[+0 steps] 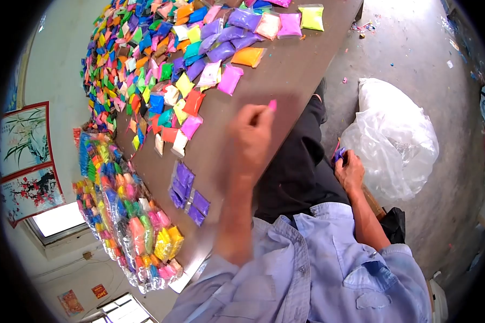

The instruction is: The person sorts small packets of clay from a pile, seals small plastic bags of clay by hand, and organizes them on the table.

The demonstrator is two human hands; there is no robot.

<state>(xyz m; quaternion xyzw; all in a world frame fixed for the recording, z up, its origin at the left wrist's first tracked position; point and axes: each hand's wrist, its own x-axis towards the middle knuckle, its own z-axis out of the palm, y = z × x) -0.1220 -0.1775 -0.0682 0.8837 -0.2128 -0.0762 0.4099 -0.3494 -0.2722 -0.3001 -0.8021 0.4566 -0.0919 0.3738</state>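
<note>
My left hand [251, 134], slightly blurred, is held over the brown table [285, 70] near its edge. Its fingers pinch a small bright pink piece [273, 104], whose kind I cannot make out. Low beside my right thigh, my right hand [350, 171] is closed around something purple [339, 155], mostly hidden by the fingers. A pink packet [230, 79] and an orange packet [248, 56] lie on the table beyond my left hand. Closer to me on the left are several purple packets [183, 180] in clear wrapping.
A large heap of small coloured packets [129, 59] covers the table's far left. Clear bags full of packets [124, 210] stand along the left side. A big white translucent plastic sack [393, 140] sits on the concrete floor at right, with scraps [366, 26] farther off.
</note>
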